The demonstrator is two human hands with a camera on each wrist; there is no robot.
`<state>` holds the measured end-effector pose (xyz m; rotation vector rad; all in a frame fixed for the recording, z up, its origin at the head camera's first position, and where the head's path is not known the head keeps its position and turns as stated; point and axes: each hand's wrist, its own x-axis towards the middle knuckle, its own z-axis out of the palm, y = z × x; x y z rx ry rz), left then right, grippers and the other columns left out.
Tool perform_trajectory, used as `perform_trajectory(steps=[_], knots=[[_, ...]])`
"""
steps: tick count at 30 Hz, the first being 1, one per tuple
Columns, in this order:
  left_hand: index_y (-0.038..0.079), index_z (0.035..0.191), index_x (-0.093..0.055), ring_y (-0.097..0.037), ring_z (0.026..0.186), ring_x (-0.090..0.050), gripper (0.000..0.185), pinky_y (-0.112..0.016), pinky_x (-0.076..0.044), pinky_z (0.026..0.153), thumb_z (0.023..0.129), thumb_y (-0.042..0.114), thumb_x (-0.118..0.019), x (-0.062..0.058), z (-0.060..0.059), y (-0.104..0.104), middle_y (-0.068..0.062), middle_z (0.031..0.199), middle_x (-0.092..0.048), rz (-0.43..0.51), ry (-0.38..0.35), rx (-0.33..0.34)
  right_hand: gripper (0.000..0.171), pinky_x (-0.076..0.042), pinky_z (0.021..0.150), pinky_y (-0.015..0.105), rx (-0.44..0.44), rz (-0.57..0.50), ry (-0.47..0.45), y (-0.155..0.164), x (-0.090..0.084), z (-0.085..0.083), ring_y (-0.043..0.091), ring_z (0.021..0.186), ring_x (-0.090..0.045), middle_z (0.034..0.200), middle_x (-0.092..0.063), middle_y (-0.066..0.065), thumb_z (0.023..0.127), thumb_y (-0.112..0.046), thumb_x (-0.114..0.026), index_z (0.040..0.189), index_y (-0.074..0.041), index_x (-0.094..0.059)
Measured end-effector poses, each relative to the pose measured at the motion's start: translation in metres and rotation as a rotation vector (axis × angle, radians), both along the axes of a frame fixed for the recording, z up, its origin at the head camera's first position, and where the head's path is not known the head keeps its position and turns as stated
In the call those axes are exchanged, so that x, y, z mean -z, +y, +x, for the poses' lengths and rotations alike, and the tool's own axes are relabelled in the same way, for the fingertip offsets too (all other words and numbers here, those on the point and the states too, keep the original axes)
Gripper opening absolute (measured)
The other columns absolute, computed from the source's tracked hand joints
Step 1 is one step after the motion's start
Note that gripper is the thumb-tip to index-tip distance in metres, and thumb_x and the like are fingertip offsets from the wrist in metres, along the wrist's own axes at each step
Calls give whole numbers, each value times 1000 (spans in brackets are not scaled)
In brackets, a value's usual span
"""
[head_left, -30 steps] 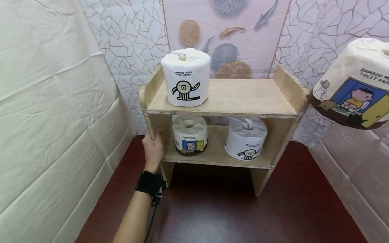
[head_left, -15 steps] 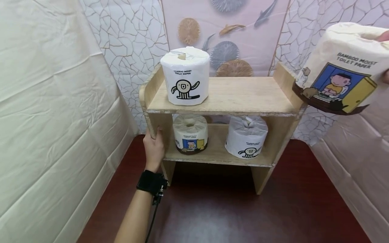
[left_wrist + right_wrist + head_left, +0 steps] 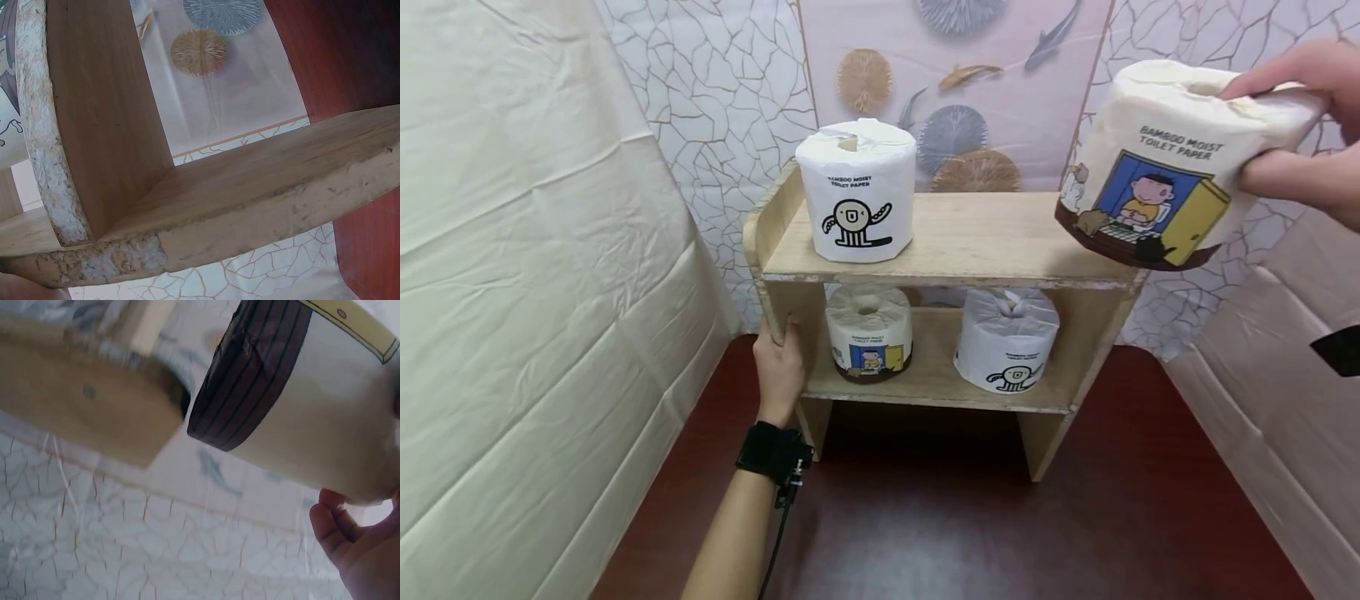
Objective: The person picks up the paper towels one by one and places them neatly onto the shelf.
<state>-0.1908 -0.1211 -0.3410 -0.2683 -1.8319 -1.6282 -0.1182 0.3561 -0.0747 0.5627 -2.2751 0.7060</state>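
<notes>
My right hand (image 3: 1247,137) grips a cream toilet-paper roll (image 3: 1157,167) printed with a cartoon and a yellow door. It holds the roll tilted in the air over the right end of the wooden shelf's top board (image 3: 992,233). The right wrist view shows the roll's dark bottom rim (image 3: 250,381) near the shelf's side panel (image 3: 94,406), with my fingers (image 3: 350,544) below it. My left hand (image 3: 778,358) grips the front edge of the shelf's left side panel. A white wrapped roll (image 3: 857,196) stands on the top board at the left.
On the lower board stand a small cream roll (image 3: 868,333) and a white roll (image 3: 1007,337). Cream sheets hang at left (image 3: 535,292) and right (image 3: 1262,400). A patterned wall (image 3: 955,100) backs the shelf, which stands on a dark red surface (image 3: 962,533).
My right hand has carried the cream roll leftward and slightly down, from the frame's right edge to above the shelf's right end. The left hand has stayed on the side panel.
</notes>
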Motion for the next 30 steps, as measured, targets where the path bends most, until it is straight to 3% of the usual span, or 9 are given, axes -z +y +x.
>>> perform_trajectory(steps=[4,10,13,18,21,23,25,30], knots=[[-11,131,-58,-12,62,-36,29,-27,-33,63,110,9,-56,1,1,-1,-10,70,-42,11,-15,-8,56,-32,90,13,22,-73,-110,-26,3,6,10,108,-50,111,-65,-18,85,6,-74,136,-17,-70],[-11,130,-59,-11,58,-36,29,-26,-34,62,110,9,-56,4,1,-3,1,67,-40,8,-11,-6,55,-37,72,18,132,-95,-265,-58,1,13,24,112,-41,125,-56,-1,92,-10,-75,143,-29,-63],[-11,130,-59,-16,62,-41,29,-26,-36,64,109,9,-56,4,1,-2,-6,70,-47,16,-14,-11,54,-37,65,22,133,-92,-308,-70,0,15,27,110,-41,126,-51,2,94,-12,-74,144,-28,-61],[-11,130,-60,-28,75,-54,28,-25,-41,72,109,9,-56,5,-1,-1,-29,91,-63,19,-17,-19,51,-38,63,25,93,-102,-332,-86,0,10,23,108,-42,126,-52,2,94,-10,-74,142,-24,-63],[-11,129,-60,-30,76,-54,28,-25,-41,73,109,8,-56,5,-1,0,-36,95,-63,14,-14,-18,49,-38,65,23,83,-81,-314,-91,3,4,23,107,-43,130,-53,5,92,-9,-74,140,-20,-65],[-12,129,-59,-30,72,-47,27,-26,-39,70,109,7,-55,5,-1,1,-39,89,-58,13,-13,-9,49,-39,67,20,88,-69,-309,-94,4,1,24,109,-44,133,-54,7,92,-10,-75,140,-18,-65],[-12,130,-59,-34,73,-52,28,-25,-40,70,110,8,-55,5,-2,1,-38,92,-60,11,-13,-3,50,-41,65,17,86,-56,-299,-96,5,-2,23,108,-44,132,-54,9,91,-10,-75,140,-15,-65],[-11,132,-58,-53,92,-63,30,-21,-44,75,110,9,-55,2,-4,0,-38,110,-66,17,-4,14,51,-42,63,16,74,-28,-287,-102,6,-8,19,99,-45,129,-56,11,91,-10,-74,142,-10,-64]])
